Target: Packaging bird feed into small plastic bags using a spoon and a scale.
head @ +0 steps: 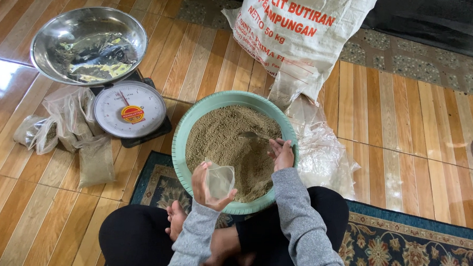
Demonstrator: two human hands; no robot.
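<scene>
A round green basin (181,137) full of brown granular feed (221,133) sits on the floor in front of my crossed legs. My left hand (204,186) holds a small clear plastic bag (220,179) open over the near side of the basin. My right hand (282,154) grips the handle of a metal spoon (250,134), whose bowl rests on the feed near the basin's right side.
A dial kitchen scale (130,110) with a steel bowl (89,45) stands at the left. Several filled clear bags (74,131) lie beside it. A large white woven sack (301,28) leans behind the basin, with loose plastic bags (321,151) to its right. I sit on a patterned rug (403,242).
</scene>
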